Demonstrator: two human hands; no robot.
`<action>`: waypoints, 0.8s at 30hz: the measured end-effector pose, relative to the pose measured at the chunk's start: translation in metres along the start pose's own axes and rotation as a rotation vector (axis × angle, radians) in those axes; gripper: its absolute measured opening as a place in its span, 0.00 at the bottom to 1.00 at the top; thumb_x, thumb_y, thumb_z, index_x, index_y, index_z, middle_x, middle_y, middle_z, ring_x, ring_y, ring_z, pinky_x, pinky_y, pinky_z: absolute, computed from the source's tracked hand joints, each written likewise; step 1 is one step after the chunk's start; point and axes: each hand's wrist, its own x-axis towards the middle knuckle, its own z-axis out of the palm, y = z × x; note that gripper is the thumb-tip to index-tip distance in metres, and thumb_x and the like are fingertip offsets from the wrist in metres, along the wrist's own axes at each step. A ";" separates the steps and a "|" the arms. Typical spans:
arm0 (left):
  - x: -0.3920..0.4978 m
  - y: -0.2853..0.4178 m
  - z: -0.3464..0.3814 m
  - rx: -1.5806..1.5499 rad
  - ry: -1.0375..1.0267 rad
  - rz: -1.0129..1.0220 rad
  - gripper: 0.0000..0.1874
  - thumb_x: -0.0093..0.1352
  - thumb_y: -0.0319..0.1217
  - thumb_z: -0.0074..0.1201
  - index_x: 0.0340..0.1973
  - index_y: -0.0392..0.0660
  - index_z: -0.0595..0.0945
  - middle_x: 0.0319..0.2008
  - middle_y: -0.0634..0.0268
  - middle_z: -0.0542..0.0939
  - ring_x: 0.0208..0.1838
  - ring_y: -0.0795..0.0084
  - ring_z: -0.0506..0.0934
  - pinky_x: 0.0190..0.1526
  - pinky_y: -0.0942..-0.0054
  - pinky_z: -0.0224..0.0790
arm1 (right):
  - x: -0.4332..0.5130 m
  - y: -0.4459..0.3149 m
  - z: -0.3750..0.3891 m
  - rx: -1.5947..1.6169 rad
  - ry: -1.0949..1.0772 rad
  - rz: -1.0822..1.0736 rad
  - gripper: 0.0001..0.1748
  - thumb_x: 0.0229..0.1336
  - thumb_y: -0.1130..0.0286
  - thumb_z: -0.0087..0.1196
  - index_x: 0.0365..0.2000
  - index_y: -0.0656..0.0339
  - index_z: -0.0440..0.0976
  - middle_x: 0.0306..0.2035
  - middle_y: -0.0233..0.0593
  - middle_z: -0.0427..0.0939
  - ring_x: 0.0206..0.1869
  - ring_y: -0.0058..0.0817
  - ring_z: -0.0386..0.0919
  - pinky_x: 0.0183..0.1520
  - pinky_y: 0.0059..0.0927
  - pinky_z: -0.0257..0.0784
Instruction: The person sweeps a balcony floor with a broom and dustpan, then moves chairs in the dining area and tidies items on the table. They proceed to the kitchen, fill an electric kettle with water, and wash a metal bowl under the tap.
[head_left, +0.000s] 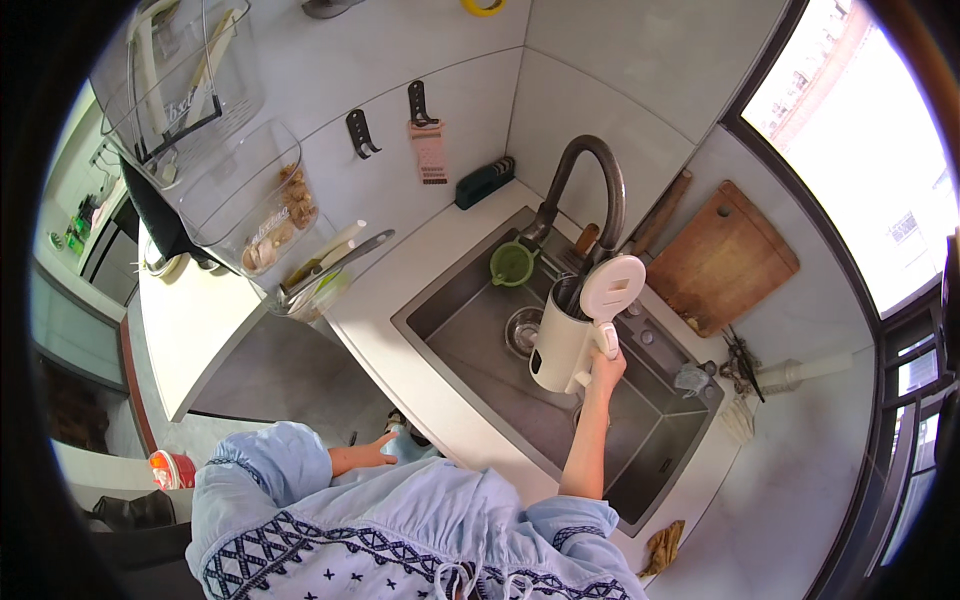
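Note:
My right hand (606, 369) grips the handle of a white electric kettle (560, 345) held over the stainless steel sink (480, 375). The kettle's lid (613, 289) stands open, and the spout end of the dark gooseneck faucet (616, 187) reaches down to its mouth. Whether water runs is hidden. Near my body at the counter's front, my left hand (373, 451) holds nothing that shows, its fingers partly apart. A green strainer (512, 263) sits in the sink's back corner, beside the metal drain (523, 331).
A wooden cutting board (724, 259) and a rolling pin (662, 210) lean behind the sink. Clear wall baskets (247, 202) hold ginger, garlic and utensils at the left. A brown cloth (663, 548) lies on the near right counter, and a green-handled brush (485, 182) lies in the corner.

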 end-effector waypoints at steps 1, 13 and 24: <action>0.001 -0.003 0.005 -0.121 0.053 0.009 0.09 0.62 0.31 0.36 0.32 0.45 0.72 0.34 0.69 0.68 0.58 0.52 0.54 0.60 0.41 0.21 | 0.002 0.001 0.000 0.016 -0.001 0.000 0.18 0.32 0.78 0.53 0.32 0.66 0.74 0.27 0.34 0.76 0.29 0.21 0.73 0.35 0.23 0.67; -0.007 0.108 -0.118 0.924 0.128 -0.101 0.16 0.50 0.45 0.54 0.33 0.57 0.79 0.38 0.73 0.73 0.59 0.68 0.57 0.54 0.28 0.24 | 0.005 -0.024 0.006 -0.025 0.036 0.015 0.17 0.32 0.78 0.52 0.31 0.67 0.74 0.26 0.35 0.76 0.28 0.21 0.73 0.34 0.24 0.67; -0.001 0.120 -0.130 0.728 0.434 -0.030 0.09 0.60 0.40 0.48 0.33 0.56 0.78 0.38 0.76 0.73 0.57 0.71 0.60 0.57 0.33 0.29 | 0.004 -0.028 0.008 0.020 0.045 -0.038 0.16 0.33 0.82 0.50 0.31 0.68 0.73 0.25 0.32 0.72 0.24 0.19 0.69 0.28 0.20 0.64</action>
